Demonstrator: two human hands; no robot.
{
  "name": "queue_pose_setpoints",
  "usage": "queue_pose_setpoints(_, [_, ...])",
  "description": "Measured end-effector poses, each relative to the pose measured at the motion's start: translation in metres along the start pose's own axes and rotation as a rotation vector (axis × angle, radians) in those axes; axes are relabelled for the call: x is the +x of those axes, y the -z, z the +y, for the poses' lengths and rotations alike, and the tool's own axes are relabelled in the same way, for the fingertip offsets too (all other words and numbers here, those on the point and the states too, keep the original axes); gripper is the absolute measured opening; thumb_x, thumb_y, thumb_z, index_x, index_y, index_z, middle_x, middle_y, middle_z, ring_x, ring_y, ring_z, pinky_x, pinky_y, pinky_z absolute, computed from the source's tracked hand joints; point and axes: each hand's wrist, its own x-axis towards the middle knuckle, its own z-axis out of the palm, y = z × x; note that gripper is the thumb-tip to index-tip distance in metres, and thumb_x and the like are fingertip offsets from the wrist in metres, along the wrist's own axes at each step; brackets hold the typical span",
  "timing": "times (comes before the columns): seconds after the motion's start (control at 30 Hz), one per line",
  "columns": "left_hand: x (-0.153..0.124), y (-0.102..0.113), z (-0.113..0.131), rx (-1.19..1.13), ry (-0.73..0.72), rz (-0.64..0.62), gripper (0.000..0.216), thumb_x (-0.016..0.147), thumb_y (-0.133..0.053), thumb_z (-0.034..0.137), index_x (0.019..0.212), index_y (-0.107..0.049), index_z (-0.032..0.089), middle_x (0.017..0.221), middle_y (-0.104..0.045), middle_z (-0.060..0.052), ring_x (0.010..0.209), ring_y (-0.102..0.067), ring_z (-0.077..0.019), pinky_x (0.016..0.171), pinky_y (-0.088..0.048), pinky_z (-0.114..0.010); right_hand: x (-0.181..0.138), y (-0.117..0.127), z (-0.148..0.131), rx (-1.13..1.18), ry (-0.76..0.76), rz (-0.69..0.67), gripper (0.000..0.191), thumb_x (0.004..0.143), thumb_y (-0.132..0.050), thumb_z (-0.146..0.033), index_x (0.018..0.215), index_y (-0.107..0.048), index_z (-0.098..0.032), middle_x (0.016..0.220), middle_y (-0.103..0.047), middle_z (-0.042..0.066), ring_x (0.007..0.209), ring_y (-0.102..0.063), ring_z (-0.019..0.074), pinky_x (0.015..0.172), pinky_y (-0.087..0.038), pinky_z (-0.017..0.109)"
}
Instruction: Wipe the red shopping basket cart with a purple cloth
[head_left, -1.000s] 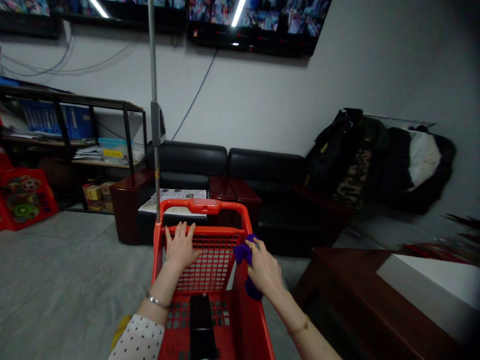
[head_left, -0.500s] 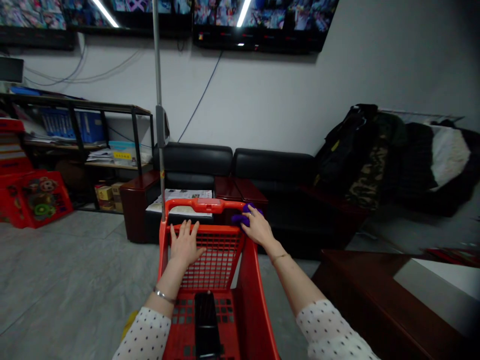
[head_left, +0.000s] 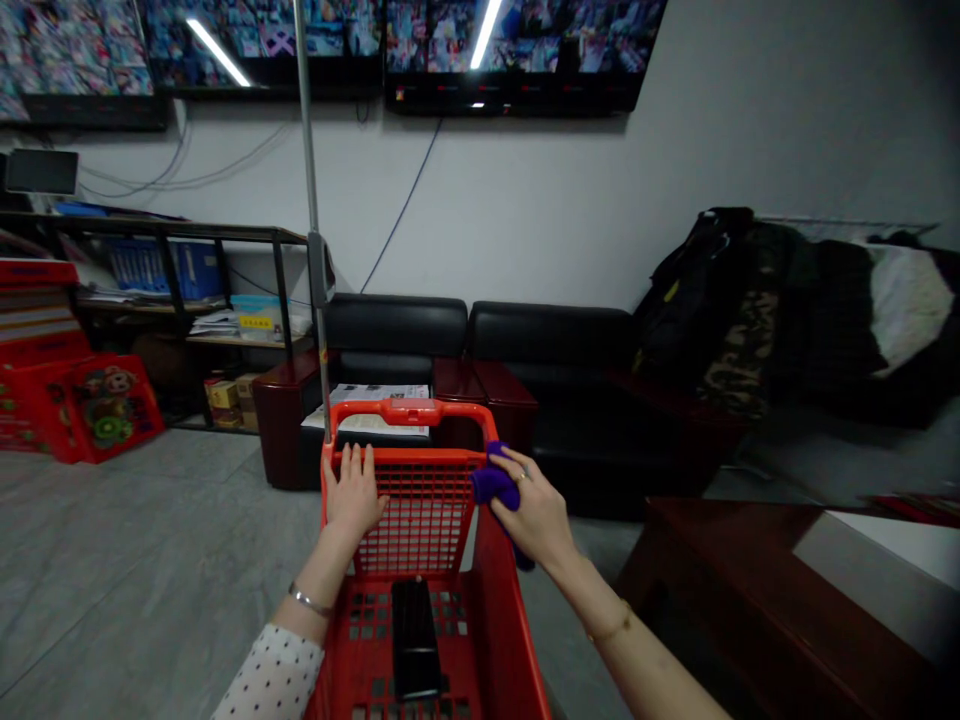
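A red plastic shopping cart (head_left: 420, 520) stands right in front of me, its handle (head_left: 409, 410) at the far end. My left hand (head_left: 351, 497) lies flat with fingers stretched out on the cart's far mesh wall, near its left corner. My right hand (head_left: 534, 510) is closed on a purple cloth (head_left: 495, 485) pressed against the cart's right rim. A black flat object (head_left: 415, 640) lies on the cart's floor. A thin metal pole (head_left: 313, 230) rises from the cart's far left corner.
A black sofa (head_left: 480, 350) with newspapers (head_left: 371, 405) stands behind the cart. Dark coats (head_left: 757, 320) pile at the right. A dark wooden table (head_left: 757, 600) sits close at my right. Shelves (head_left: 172, 290) and red boxes (head_left: 82, 400) stand at the left.
My right hand, with the purple cloth, went forward to the cart's far right corner, then came back along the right rim. The left hand stayed on the mesh wall.
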Motion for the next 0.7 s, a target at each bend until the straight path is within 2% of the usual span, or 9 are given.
queue_pose_setpoints(0.07, [-0.005, -0.001, -0.001, 0.011, 0.010, 0.012, 0.086, 0.079, -0.060, 0.040, 0.152, -0.023, 0.011, 0.159, -0.024, -0.019, 0.148, -0.019, -0.0319, 0.118, -0.005, -0.060, 0.033, -0.026, -0.007, 0.011, 0.047, -0.028, 0.055, 0.079, -0.058, -0.019, 0.134, -0.054, -0.022, 0.140, -0.052, 0.008, 0.124, -0.053, 0.0216, 0.104, -0.045, 0.036])
queue_pose_setpoints(0.13, [-0.007, -0.002, -0.002, 0.010, 0.001, 0.026, 0.085, 0.079, -0.060, 0.039, 0.152, -0.024, 0.012, 0.159, -0.025, -0.018, 0.148, -0.021, -0.0309, 0.119, -0.005, -0.058, 0.054, -0.063, -0.021, -0.030, -0.024, -0.087, 0.050, 0.079, -0.059, -0.018, 0.130, -0.058, -0.018, 0.138, -0.054, 0.012, 0.124, -0.052, 0.0241, 0.107, -0.042, 0.040])
queue_pose_setpoints(0.2, [-0.006, -0.004, -0.001, 0.009, 0.003, 0.039, 0.082, 0.079, -0.059, 0.039, 0.151, -0.027, 0.013, 0.158, -0.027, -0.017, 0.148, -0.022, -0.0311, 0.118, -0.007, -0.059, 0.061, -0.098, -0.038, -0.066, -0.109, -0.088, 0.042, 0.081, -0.059, -0.020, 0.122, -0.063, -0.015, 0.133, -0.057, 0.015, 0.124, -0.052, 0.0268, 0.110, -0.037, 0.046])
queue_pose_setpoints(0.27, [-0.004, -0.005, -0.002, 0.011, 0.005, 0.052, 0.081, 0.079, -0.059, 0.039, 0.150, -0.030, 0.014, 0.158, -0.028, -0.017, 0.147, -0.022, -0.0318, 0.118, -0.008, -0.059, 0.058, -0.122, -0.052, -0.055, -0.061, -0.094, 0.041, 0.081, -0.060, -0.023, 0.121, -0.064, -0.015, 0.132, -0.059, 0.014, 0.127, -0.048, 0.0273, 0.114, -0.031, 0.047])
queue_pose_setpoints(0.37, [-0.003, -0.005, -0.004, 0.014, 0.004, 0.084, 0.077, 0.079, -0.058, 0.036, 0.149, -0.033, 0.015, 0.157, -0.030, -0.017, 0.147, -0.024, -0.0308, 0.118, -0.008, -0.059, 0.050, -0.129, -0.052, -0.042, 0.094, -0.148, 0.049, 0.080, -0.062, -0.024, 0.129, -0.059, -0.016, 0.138, -0.056, 0.012, 0.133, -0.043, 0.0267, 0.116, -0.028, 0.044])
queue_pose_setpoints(0.43, [-0.004, -0.003, -0.005, 0.008, 0.002, 0.092, 0.076, 0.079, -0.057, 0.034, 0.148, -0.033, 0.016, 0.157, -0.032, -0.015, 0.146, -0.026, -0.0295, 0.118, -0.005, -0.060, 0.047, -0.122, -0.042, -0.104, 0.027, -0.138, 0.053, 0.081, -0.060, -0.023, 0.133, -0.056, -0.013, 0.141, -0.052, 0.014, 0.134, -0.042, 0.0289, 0.115, -0.029, 0.046])
queue_pose_setpoints(0.57, [-0.003, -0.001, -0.002, -0.014, 0.011, 0.068, 0.077, 0.078, -0.058, 0.035, 0.149, -0.032, 0.017, 0.156, -0.032, -0.015, 0.146, -0.027, -0.0310, 0.116, -0.003, -0.064, 0.045, -0.118, -0.036, -0.217, -0.267, -0.040, 0.057, 0.084, -0.055, -0.022, 0.138, -0.048, -0.004, 0.146, -0.044, 0.024, 0.136, -0.038, 0.0351, 0.110, -0.030, 0.053])
queue_pose_setpoints(0.63, [-0.002, -0.003, -0.001, -0.020, 0.017, 0.064, 0.078, 0.078, -0.059, 0.036, 0.148, -0.033, 0.016, 0.157, -0.032, -0.016, 0.146, -0.026, -0.0318, 0.116, -0.002, -0.064, 0.044, -0.126, -0.045, -0.204, -0.299, -0.030, 0.061, 0.085, -0.055, -0.023, 0.140, -0.044, -0.002, 0.147, -0.041, 0.026, 0.138, -0.035, 0.0368, 0.111, -0.028, 0.055])
queue_pose_setpoints(0.7, [-0.001, -0.005, 0.000, -0.021, 0.021, 0.068, 0.078, 0.078, -0.059, 0.036, 0.148, -0.033, 0.016, 0.157, -0.031, -0.016, 0.146, -0.026, -0.0317, 0.116, -0.001, -0.064, 0.041, -0.133, -0.054, -0.166, -0.254, -0.047, 0.062, 0.084, -0.055, -0.024, 0.141, -0.044, -0.001, 0.147, -0.042, 0.025, 0.139, -0.034, 0.0356, 0.114, -0.024, 0.054])
